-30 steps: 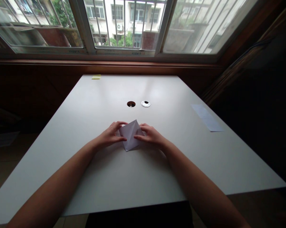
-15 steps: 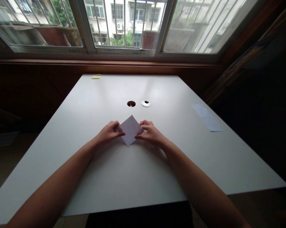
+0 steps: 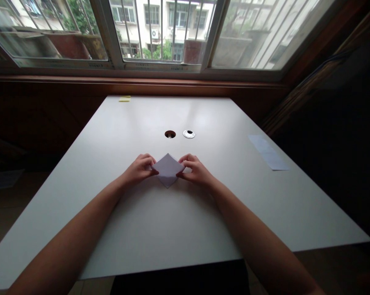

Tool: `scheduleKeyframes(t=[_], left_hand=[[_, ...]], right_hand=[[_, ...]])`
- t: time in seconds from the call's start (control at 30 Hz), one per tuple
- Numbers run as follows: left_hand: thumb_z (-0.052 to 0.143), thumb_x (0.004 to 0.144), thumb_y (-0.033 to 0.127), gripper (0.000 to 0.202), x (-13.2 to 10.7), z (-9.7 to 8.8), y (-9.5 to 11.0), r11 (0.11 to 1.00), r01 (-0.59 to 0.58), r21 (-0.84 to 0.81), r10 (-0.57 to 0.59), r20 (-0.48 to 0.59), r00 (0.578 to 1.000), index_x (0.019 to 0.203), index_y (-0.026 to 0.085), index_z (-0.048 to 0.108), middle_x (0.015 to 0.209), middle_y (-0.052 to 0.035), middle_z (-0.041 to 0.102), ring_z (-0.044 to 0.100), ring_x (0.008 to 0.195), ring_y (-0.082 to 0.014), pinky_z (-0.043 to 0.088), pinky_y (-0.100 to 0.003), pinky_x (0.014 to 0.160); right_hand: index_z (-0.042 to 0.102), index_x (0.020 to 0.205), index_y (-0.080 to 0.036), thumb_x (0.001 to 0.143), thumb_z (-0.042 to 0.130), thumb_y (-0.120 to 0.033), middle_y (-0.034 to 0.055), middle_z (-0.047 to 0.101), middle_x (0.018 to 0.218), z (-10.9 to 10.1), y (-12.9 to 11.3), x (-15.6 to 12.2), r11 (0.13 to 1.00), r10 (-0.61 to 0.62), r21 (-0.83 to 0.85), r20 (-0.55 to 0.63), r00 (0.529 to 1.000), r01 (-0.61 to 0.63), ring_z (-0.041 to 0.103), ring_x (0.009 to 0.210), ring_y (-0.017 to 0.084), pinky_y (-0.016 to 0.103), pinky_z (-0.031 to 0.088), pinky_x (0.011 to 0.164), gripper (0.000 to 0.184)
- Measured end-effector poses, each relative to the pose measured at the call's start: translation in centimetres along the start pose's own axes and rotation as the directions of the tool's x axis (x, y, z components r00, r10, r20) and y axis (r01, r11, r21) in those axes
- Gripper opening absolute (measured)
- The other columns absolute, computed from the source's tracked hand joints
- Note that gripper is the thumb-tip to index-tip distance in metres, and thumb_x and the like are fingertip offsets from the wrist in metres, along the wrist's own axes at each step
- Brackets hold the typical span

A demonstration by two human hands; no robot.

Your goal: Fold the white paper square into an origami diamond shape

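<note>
A small white folded paper [image 3: 168,169], diamond-shaped, lies on the white table [image 3: 160,221] in front of me. My left hand [image 3: 138,169] pinches the paper's left corner with curled fingers. My right hand [image 3: 195,169] pinches its right corner the same way. Both hands rest on the table on either side of the paper, and both forearms reach in from the near edge.
A round cable hole [image 3: 170,134] and a white grommet cap [image 3: 189,134] lie beyond the paper. A strip of white paper [image 3: 267,152] sits near the right edge. Yellow sticky notes [image 3: 124,98] are at the far left corner. A barred window [image 3: 160,32] runs behind the table.
The folded paper has been flattened from a raised, tent-like shape into a smaller flat diamond. Both hands moved slightly away from me and closer in on its side corners.
</note>
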State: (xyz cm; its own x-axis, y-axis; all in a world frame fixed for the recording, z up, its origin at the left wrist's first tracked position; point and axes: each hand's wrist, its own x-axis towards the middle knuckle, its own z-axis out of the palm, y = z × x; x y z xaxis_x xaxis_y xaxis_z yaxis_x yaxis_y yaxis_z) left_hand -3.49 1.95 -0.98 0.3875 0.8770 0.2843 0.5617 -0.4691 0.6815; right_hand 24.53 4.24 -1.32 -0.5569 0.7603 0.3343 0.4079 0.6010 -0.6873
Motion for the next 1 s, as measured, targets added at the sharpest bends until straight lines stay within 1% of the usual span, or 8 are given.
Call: scheduleKeyframes(t=[0.17,0.3,0.4,0.5,0.6,0.83,0.9,1.0], left_hand=[[0.07,0.083,0.038,0.02,-0.4,-0.2,-0.7,0.991,-0.104,0.089,0.105,-0.015,0.994,0.084,0.02,0.064,0.104,-0.007,0.063,0.053,0.1,-0.0223,0.043,-0.037,0.091],[0.069,0.085,0.035,0.015,-0.4,-0.1,-0.8,0.979,-0.135,0.155,0.153,-0.115,0.981,0.085,0.021,0.064,0.109,-0.0069,0.062,0.052,0.105,-0.0231,0.042,-0.043,0.097],[0.068,0.086,0.033,0.013,-0.4,-0.1,-0.7,0.987,-0.121,0.11,0.139,-0.174,0.975,0.085,0.02,0.064,0.112,-0.0083,0.059,0.053,0.103,-0.0218,0.049,-0.038,0.086],[0.066,0.088,0.032,0.015,-0.3,-0.1,-0.4,0.993,-0.117,-0.008,0.114,-0.17,0.979,0.084,0.018,0.063,0.112,-0.0084,0.056,0.057,0.083,-0.0141,0.052,-0.027,0.066],[0.063,0.09,0.034,0.019,-0.4,-0.2,0.0,0.991,-0.117,-0.07,0.106,-0.153,0.983,0.083,0.016,0.062,0.111,-0.0079,0.055,0.056,0.072,-0.0088,0.053,-0.025,0.064],[0.06,0.092,0.031,0.016,-0.4,-0.1,0.1,0.984,-0.13,-0.122,0.117,-0.109,0.987,0.09,0.017,0.065,0.113,-0.008,0.053,0.061,0.076,-0.0092,0.059,-0.027,0.071],[0.059,0.092,0.029,0.014,-0.3,0.3,0.1,0.983,-0.134,-0.128,0.122,-0.096,0.988,0.099,0.018,0.064,0.113,-0.0078,0.051,0.061,0.077,-0.0095,0.059,-0.028,0.072],[0.061,0.09,0.026,0.028,-0.2,1.2,0.4,0.993,-0.097,-0.069,0.09,-0.106,0.99,0.117,0.021,0.057,0.112,-0.0069,0.05,0.061,0.081,-0.0114,0.058,-0.027,0.069]], right_hand=[[0.067,0.078,-0.023,0.079,0.075,-0.032,0.0068,0.064,0.104,0.0,0.0,0.0,0.988,-0.125,-0.095,0.005,0.992,0.125,0.052,0.099,0.024,0.042,0.043,0.091,0.012],[0.068,0.083,-0.024,0.083,0.071,-0.035,0.0066,0.065,0.103,-0.3,-1.2,-0.1,0.973,-0.184,-0.136,0.036,0.982,0.187,0.05,0.101,0.025,0.042,0.042,0.091,0.011],[0.071,0.085,-0.025,0.085,0.068,-0.04,0.0052,0.067,0.099,-0.7,-2.5,-0.3,0.955,-0.224,-0.18,0.089,0.97,0.237,0.048,0.106,0.027,0.043,0.039,0.093,0.015],[0.072,0.087,-0.026,0.088,0.064,-0.042,0.0045,0.07,0.098,-1.1,-3.8,-0.7,0.942,-0.22,-0.229,0.128,0.967,0.245,0.046,0.11,0.029,0.046,0.035,0.095,0.019],[0.072,0.094,-0.026,0.092,0.058,-0.04,0.0048,0.071,0.095,-1.3,-4.7,-0.9,0.937,-0.242,-0.211,0.182,0.953,0.278,0.049,0.109,0.028,0.046,0.034,0.094,0.02],[0.064,0.117,-0.023,0.098,0.044,-0.026,0.0066,0.07,0.093,-0.4,-4.7,-0.9,0.956,-0.294,0.077,0.21,0.932,0.284,0.061,0.084,0.019,0.034,0.047,0.079,0.028],[0.063,0.119,-0.024,0.096,0.048,-0.024,0.0062,0.07,0.09,0.1,-4.4,-0.9,0.958,-0.286,0.057,0.198,0.938,0.28,0.061,0.081,0.019,0.033,0.048,0.076,0.028],[0.065,0.108,-0.023,0.093,0.052,-0.022,0.0068,0.069,0.09,0.6,-4.1,-0.8,0.96,-0.274,-0.006,0.192,0.943,0.28,0.061,0.081,0.019,0.032,0.049,0.074,0.02]])
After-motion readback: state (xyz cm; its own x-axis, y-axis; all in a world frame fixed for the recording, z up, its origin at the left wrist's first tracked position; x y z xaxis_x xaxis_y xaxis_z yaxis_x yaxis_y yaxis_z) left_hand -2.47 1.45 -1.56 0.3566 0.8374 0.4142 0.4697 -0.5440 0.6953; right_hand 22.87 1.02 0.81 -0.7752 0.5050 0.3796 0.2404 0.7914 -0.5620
